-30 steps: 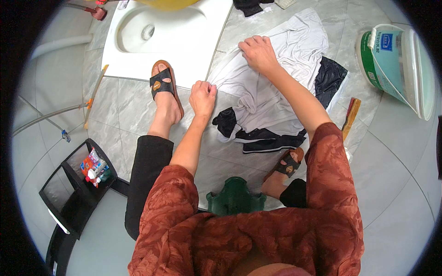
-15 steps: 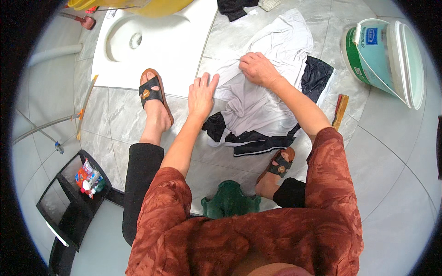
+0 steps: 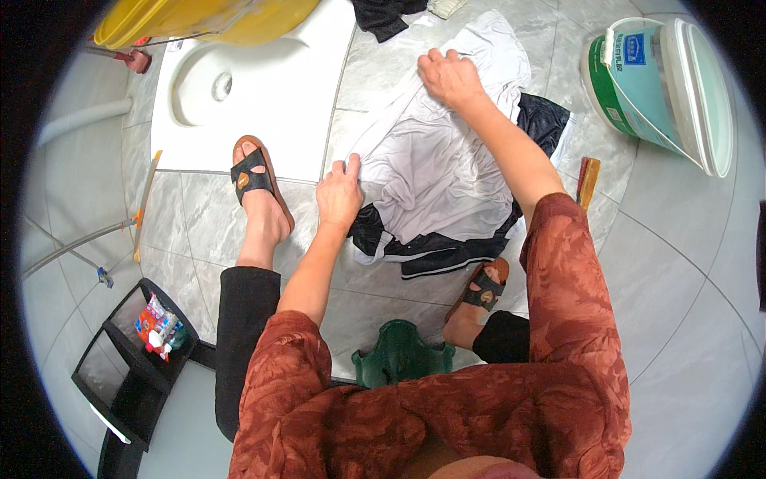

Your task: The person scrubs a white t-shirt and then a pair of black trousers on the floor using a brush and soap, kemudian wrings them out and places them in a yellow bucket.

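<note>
A crumpled white garment (image 3: 431, 172) with black panels and a striped black hem lies spread on the tiled floor in front of me. My right hand (image 3: 453, 80) is closed on its far part, fingers curled into the cloth with the fingertips hidden. At the near left edge of the garment, my left hand (image 3: 339, 198) rests low with its fingers apart, the fingertips at the cloth. Between my hands the garment's left edge runs fairly straight.
A white squat toilet (image 3: 315, 120) lies left of the garment, under a yellow basin (image 3: 263, 20). A tipped bucket (image 3: 658, 88) and a wooden-backed brush (image 3: 589, 180) are on the right. Dark cloth (image 3: 383, 20) lies beyond. A green stool (image 3: 399, 355) and black rack (image 3: 120, 359) are nearer.
My right hand has moved farther away over the garment, flattening its upper part. My left hand stays near the garment's left edge, its fingers slightly more bent. The view has tilted a little.
</note>
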`<state>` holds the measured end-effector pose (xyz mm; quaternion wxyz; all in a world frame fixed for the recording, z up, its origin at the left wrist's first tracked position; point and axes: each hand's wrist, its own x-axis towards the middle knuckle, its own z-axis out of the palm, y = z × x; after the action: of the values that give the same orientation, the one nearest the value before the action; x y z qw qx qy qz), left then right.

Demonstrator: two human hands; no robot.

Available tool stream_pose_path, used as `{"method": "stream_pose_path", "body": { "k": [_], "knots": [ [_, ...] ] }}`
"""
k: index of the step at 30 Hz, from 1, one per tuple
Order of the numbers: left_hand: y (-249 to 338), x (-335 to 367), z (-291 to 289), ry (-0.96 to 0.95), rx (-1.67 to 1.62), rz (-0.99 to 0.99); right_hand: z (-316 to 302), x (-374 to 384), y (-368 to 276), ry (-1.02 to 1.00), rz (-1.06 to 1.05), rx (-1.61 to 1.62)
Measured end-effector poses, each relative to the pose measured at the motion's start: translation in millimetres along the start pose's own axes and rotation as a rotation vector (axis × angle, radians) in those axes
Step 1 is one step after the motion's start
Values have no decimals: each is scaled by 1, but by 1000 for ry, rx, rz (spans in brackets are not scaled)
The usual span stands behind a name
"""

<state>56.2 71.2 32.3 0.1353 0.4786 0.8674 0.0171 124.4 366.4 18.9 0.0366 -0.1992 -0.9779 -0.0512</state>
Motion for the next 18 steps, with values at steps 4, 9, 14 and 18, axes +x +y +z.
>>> {"method": "stream_pose_path", "body": {
  "k": [4, 9, 14, 18],
  "knots": [
    [-4, -4, 3, 5, 33, 3, -7, 3, 38, -44, 29, -57],
    [1, -16, 2, 90, 8, 75, -30, -56, 93, -112, 165, 73],
    [5, -36, -5, -19, 1, 30, -56, -191, 146, -6, 496, 152],
    [-3, -51, 0, -4, 20, 34, -30, -286, 157, -133, 889, -85]
  ]
}}
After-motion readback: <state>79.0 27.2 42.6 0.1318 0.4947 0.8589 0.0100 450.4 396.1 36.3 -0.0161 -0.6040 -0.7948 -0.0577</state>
